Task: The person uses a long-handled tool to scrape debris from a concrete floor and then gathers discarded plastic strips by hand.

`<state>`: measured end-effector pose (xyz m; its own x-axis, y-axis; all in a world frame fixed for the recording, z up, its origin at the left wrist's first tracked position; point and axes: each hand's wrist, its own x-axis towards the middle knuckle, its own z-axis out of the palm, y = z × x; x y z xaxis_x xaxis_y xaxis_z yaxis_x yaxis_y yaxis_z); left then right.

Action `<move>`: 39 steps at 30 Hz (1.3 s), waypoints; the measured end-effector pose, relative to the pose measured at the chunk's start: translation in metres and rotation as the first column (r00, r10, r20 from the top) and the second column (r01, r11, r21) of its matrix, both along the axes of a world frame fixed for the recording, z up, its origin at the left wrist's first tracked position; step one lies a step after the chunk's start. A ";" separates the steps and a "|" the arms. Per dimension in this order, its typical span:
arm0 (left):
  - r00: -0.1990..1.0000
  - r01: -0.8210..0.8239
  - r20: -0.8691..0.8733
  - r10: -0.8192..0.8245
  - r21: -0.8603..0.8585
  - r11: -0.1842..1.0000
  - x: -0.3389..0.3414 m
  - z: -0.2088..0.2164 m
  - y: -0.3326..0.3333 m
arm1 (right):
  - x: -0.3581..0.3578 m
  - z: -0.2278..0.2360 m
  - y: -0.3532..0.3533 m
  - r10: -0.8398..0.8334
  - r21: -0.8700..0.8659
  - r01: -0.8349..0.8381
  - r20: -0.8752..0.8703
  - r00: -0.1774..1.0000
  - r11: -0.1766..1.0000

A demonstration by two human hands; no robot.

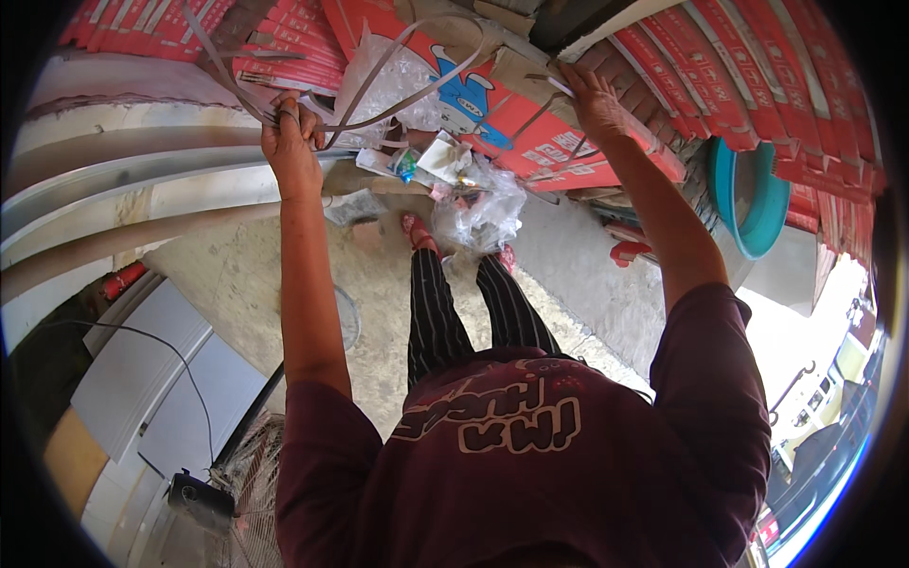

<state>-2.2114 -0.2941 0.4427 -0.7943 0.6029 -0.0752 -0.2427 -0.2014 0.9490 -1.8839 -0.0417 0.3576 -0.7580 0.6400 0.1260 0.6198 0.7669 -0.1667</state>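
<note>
My left hand [292, 142] is closed around a grey-brown packing strap [407, 104], which loops out to both sides of the fist. To the right, my right hand [597, 102] is raised with its fingers stretched out against the upper edge of a large red cardboard sheet [544, 142]. A narrow white strip lies by its thumb; I cannot tell whether the hand touches it. The sheet bears a blue cartoon figure and leans at a tilt, with straps across it. Crumpled clear plastic film [379, 80] lies between the hands.
Red flat boxes [663, 80] are stacked at the far right, and more red stacks [289, 47] stand at the far left. Below the sheet lies a clear plastic bag [488, 213] among scraps near my feet. A teal basin [756, 241] is at right, a white cabinet [156, 350] at left.
</note>
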 end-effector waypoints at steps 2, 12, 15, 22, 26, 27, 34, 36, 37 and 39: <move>1.000 0.014 -0.012 -0.014 0.015 1.000 0.007 0.015 -0.005 | 0.002 -0.001 0.000 -0.041 -0.010 0.041 -0.011 0.999 0.999; 0.994 0.076 -0.080 -0.072 0.048 0.996 0.051 0.104 -0.050 | 0.035 0.042 -0.068 -0.187 -0.396 -0.060 -0.556 0.810 0.916; 0.998 0.002 -0.062 0.000 0.026 1.000 0.070 0.133 -0.065 | 0.044 0.080 -0.102 -0.141 -0.447 -0.086 -0.451 0.881 0.891; 0.993 0.110 -0.061 -0.104 0.095 0.989 0.124 0.174 -0.101 | 0.022 0.139 -0.156 -0.068 -0.471 -0.146 -0.408 0.910 0.870; 0.971 0.240 -0.012 -0.241 0.119 0.963 0.153 0.185 -0.112 | 0.006 0.146 -0.171 -0.071 -0.475 -0.190 -0.478 0.876 0.859; 0.963 0.269 -0.017 -0.269 0.116 0.956 0.160 0.188 -0.115 | 0.003 0.146 -0.179 -0.111 -0.451 -0.129 -0.468 0.877 0.883; 0.968 0.250 -0.052 -0.247 0.049 0.967 0.165 0.201 -0.140 | 0.014 0.144 -0.199 -0.162 -0.486 -0.151 -0.543 0.824 0.861; 0.966 0.257 -0.043 -0.254 0.064 0.964 0.163 0.204 -0.149 | 0.017 0.144 -0.201 -0.166 -0.517 -0.146 -0.509 0.845 0.843; 0.963 0.271 -0.029 -0.270 0.081 0.959 0.162 0.204 -0.154 | 0.018 0.147 -0.206 -0.176 -0.537 -0.140 -0.494 0.851 0.832; 0.956 0.292 -0.013 -0.292 0.095 0.952 0.162 0.205 -0.161 | 0.016 0.148 -0.212 -0.179 -0.540 -0.172 -0.536 0.825 0.824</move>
<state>-2.0492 -0.4548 0.6476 -0.5824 0.8129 -0.0076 -0.3057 -0.2103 0.9286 -1.8676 -0.2537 0.5054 -0.6676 0.7308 0.1424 0.2899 0.4313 -0.8544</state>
